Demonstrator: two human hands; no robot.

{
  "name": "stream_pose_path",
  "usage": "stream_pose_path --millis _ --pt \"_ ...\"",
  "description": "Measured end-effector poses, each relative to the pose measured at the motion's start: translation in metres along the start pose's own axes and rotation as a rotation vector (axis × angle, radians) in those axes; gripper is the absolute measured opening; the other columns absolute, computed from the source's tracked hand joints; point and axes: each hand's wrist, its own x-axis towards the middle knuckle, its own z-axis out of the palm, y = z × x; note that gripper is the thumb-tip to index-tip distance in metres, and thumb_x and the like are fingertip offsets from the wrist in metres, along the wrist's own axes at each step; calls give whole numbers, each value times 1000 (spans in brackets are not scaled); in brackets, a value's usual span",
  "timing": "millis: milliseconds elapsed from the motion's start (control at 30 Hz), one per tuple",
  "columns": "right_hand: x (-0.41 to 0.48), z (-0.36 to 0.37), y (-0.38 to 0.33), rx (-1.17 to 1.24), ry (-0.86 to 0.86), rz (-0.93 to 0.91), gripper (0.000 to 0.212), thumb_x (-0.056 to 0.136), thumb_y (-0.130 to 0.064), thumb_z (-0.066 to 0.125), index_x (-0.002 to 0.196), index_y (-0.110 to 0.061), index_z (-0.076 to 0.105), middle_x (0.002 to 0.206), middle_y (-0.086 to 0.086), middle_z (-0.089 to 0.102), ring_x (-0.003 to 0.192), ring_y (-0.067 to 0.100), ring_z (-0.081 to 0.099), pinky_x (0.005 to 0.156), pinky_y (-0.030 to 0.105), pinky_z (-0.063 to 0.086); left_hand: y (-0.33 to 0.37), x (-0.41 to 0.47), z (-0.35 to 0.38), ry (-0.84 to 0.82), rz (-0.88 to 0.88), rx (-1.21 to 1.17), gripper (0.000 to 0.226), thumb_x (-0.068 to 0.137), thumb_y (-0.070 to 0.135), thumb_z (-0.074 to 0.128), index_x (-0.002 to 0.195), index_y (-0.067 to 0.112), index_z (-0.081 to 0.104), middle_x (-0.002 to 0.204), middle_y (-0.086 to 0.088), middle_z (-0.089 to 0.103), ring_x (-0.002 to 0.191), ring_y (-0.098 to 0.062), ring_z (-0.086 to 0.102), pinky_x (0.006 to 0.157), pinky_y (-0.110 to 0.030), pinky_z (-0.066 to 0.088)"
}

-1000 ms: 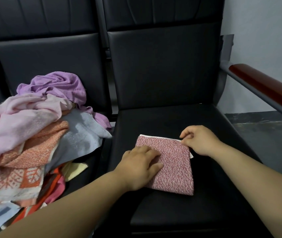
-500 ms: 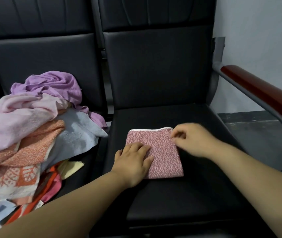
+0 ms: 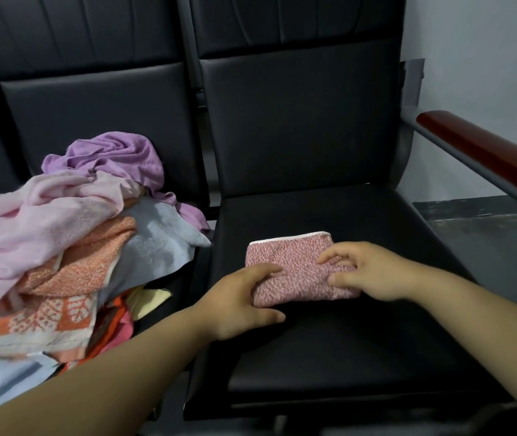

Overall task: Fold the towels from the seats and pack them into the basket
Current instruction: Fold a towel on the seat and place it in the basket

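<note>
**Both hands close on the folded pink towel**

From the head camera, our left hand [image 3: 238, 298] grips the near left end of the pink towel [image 3: 295, 273], thumb over the top and fingers curled along its near edge. Our right hand [image 3: 375, 272] holds the right end, fingers bent onto the cloth and thumb at the near side.

The towel is a small, thick, folded rectangle of speckled pink-and-white terry with a white hem on its far edge. It lies on the right seat [image 3: 329, 357], which is smooth black leatherette. On the left seat, crumpled towels [image 3: 71, 234] in lilac, pale pink, orange and light blue make a soft heap.

Half a second ago our left palm lay flat on top and our right hand pinched the far right corner.
</note>
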Motion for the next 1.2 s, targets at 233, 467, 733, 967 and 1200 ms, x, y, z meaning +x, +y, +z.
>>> stream_pose_path --millis 233,467,733,967,1200 --pt "1 -1 2 249 188 40 20 91 -41 74 111 -45 70 103 -8 76 98 9 72 96 32 55 5 4 4 272 -134 -531 32 84 25 81 111 39 69 104 2 73 94 -8 69 89 -29 56" --pt "0 -1 7 214 113 19 61 87 -27 81 135 -49 51 122 -18 66 109 0 66 94 23 54 11 12 4 420 -238 -564 22 96 21 68 117 28 65 106 7 71 96 1 66 90 -22 53" --pt "28 14 9 121 274 112 38 97 -36 66 131 -45 50 107 -1 72 97 14 70 87 34 56 5 26 4 519 -355 -309 40 97 36 64 136 31 54 103 20 62 96 12 56 81 -4 39" --pt "43 14 5 114 247 277 35 91 -29 67 123 -38 54 83 -2 61 70 12 57 60 28 39 -3 40 0 451 -307 45 54 93 44 66 143 39 45 111 4 56 104 -14 58 90 -31 49" --pt "46 12 3 -200 415 261 26 95 -30 64 117 -37 51 102 -3 59 87 15 61 68 33 51 -2 57 2 102 6 -4 46 95 14 60 132 42 63 127 10 56 120 -5 56 109 -18 39"
